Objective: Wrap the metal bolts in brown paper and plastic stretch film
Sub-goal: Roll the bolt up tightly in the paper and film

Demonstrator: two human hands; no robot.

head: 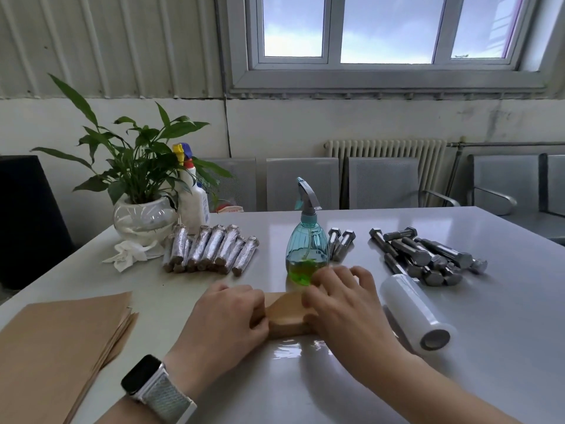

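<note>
A brown paper roll (287, 319) lies across the white table (489, 347) in front of me; whatever is inside it is hidden. My left hand (227, 316) grips its left end and my right hand (342, 304) presses on its right end with fingers spread over the paper. A roll of plastic stretch film (417, 313) lies just right of my right hand. Bare metal bolts (428, 255) are piled at the right, with two more bolts (341, 241) behind the spray bottle. Several wrapped bolts (211, 250) lie in a row at the left.
A stack of brown paper sheets (58, 350) lies at the near left. A blue spray bottle (306, 240) stands right behind the roll. A potted plant (142, 215), a white bottle (192, 203) and a crumpled tissue (128, 255) sit at the far left.
</note>
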